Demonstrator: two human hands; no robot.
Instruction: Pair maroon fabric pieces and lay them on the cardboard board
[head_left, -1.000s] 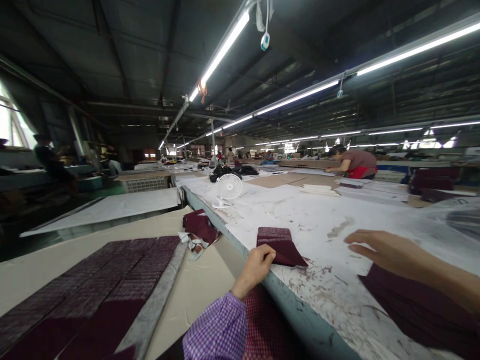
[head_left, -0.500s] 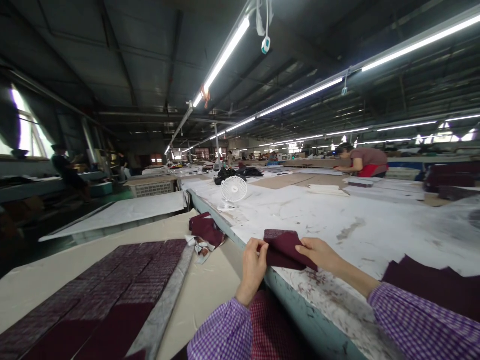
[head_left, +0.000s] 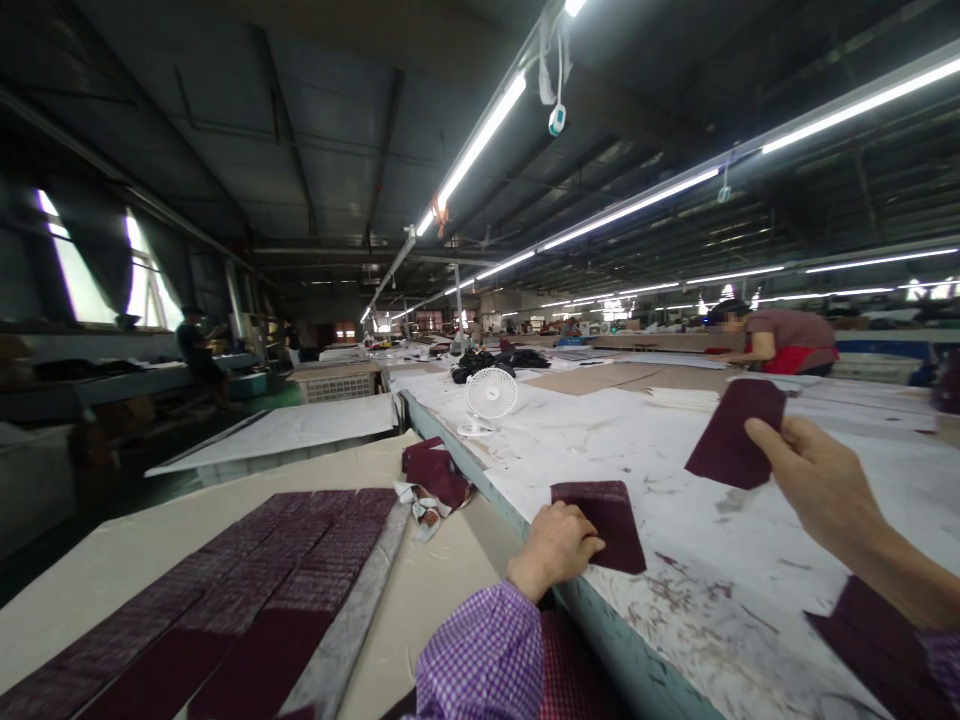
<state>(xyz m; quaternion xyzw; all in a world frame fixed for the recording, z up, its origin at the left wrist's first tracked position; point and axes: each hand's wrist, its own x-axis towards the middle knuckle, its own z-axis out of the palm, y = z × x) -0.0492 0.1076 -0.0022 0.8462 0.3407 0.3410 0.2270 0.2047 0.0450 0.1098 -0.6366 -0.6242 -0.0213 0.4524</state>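
Held up above the white table is a maroon fabric piece (head_left: pixel 739 435), pinched at its right edge between the thumb and fingers of my right hand (head_left: pixel 825 490). My left hand (head_left: pixel 559 548) grips the left edge of a small stack of maroon pieces (head_left: pixel 616 525) at the table's near edge. More maroon fabric (head_left: pixel 877 640) lies at the lower right, partly behind my right forearm. On the left, rows of maroon panels (head_left: pixel 300 570) rest on a cream-covered surface.
A small white fan (head_left: pixel 491 393) stands on the white table (head_left: pixel 600 440). Crumpled maroon and white scraps (head_left: pixel 435 480) lie left of the table edge. A person (head_left: pixel 787 340) bends over the table at the far right. Dark items (head_left: pixel 499 362) sit behind the fan.
My right hand has moved right and up with one maroon piece, away from the stack. My left hand now lies over the stack's left edge. The view has turned a little left.
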